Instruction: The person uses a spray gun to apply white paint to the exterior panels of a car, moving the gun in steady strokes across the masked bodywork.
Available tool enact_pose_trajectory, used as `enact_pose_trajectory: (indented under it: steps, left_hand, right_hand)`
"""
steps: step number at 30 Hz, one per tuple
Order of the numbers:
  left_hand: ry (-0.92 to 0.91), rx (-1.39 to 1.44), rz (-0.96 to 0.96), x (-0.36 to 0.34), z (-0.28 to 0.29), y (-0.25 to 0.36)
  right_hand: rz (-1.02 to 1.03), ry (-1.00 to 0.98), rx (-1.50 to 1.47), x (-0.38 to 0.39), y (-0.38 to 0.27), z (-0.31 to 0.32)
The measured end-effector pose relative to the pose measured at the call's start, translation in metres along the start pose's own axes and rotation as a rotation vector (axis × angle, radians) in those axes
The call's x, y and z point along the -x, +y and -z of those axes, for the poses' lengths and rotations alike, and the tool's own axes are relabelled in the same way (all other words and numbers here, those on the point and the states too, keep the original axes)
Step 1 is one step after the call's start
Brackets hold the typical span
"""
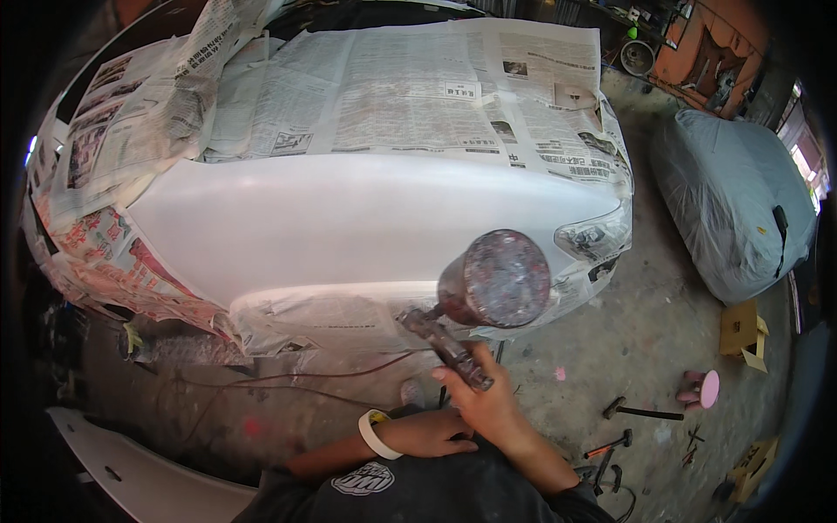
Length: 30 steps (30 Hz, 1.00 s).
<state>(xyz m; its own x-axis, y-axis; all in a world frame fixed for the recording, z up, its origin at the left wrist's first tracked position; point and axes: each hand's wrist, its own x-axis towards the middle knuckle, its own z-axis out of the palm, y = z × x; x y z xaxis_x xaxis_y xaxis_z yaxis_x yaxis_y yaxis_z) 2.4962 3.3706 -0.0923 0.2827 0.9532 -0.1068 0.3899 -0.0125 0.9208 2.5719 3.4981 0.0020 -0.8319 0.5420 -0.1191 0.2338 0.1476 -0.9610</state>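
Note:
My right hand point(486, 397) is closed round the handle of a spray gun point(449, 349), which I hold up before a car's side. The gun's round, paint-stained cup point(506, 279) hides part of the panel behind it. That panel, a smooth whitish front fender point(349, 222), lies bare between sheets of newspaper point(392, 91). Across my front, my left hand point(440, 433) sits just beside my right wrist, a white band point(377, 433) on its own wrist. Its fingers look curled, and what they may hold is hidden. The gun does not touch the fender.
A reddish hose point(296, 376) trails over the concrete floor. At lower left lies a loose silver car panel point(148, 466). To the right are a car under a grey cover point(732, 200), a cardboard box point(741, 336), a pink stool point(699, 390), a sledgehammer point(645, 411) and a smaller hammer point(610, 444).

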Motion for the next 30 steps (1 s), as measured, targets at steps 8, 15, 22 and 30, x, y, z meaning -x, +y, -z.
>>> enact_pose_trajectory:
  steps: [8,15,22,30]
  left_hand:
    - [-0.07,0.068,0.056,-0.017,0.008,0.023]
    - [-0.071,0.037,0.046,-0.035,-0.006,0.017]
    - [-0.124,0.048,0.07,-0.053,-0.009,0.026]
    - [-0.109,0.027,0.073,-0.066,-0.014,0.034]
  right_hand:
    - [0.042,0.219,-0.09,0.0,0.039,0.035]
    - [-0.045,0.557,-0.294,0.001,0.088,0.101]
    - [-0.015,0.741,-0.306,-0.005,0.134,0.16]
    - [-0.084,0.754,-0.258,-0.012,0.143,0.19]
